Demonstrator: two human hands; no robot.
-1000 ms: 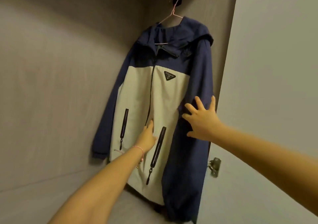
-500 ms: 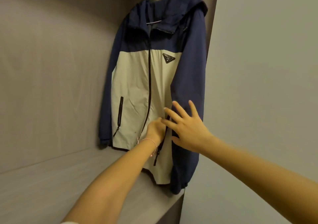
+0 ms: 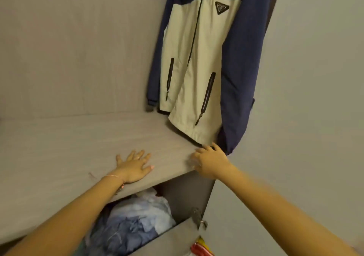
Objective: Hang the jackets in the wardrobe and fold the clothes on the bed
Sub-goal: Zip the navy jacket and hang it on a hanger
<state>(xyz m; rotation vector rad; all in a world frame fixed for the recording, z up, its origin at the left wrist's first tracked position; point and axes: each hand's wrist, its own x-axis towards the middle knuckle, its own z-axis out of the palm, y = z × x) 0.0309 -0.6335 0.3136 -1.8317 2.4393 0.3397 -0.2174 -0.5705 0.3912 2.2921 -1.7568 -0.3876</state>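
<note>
The navy-blue and cream zip-up jacket (image 3: 199, 62) hangs inside the wardrobe at the upper right, against the far corner. Its collar and whatever carries it lie beyond the top edge of the view. A black triangular badge (image 3: 222, 7) sits on the cream chest, a dark zip runs down the front, and two slanted black pocket zips mark the lower panels. The hem hangs just above the grey wood-grain shelf (image 3: 69, 147), and the navy sleeve on the right falls past the shelf's front corner.

The right hand (image 3: 210, 162) lies at that front corner just under the hem, fingers loosely extended and grasping nothing. It is blurred, so contact with the fabric cannot be told. The left hand (image 3: 134, 167) rests palm down on the shelf, well apart from the jacket, fingers spread flat and released, with a ring on one finger and a thin bracelet (image 3: 115, 176) at the wrist.

Below the shelf, a compartment holds crumpled blue and white cloth (image 3: 136, 222). A metal hinge (image 3: 198, 217) sits on the plain grey wardrobe door (image 3: 305, 98) at the right, and something red and yellow (image 3: 201, 248) shows at the bottom edge.
</note>
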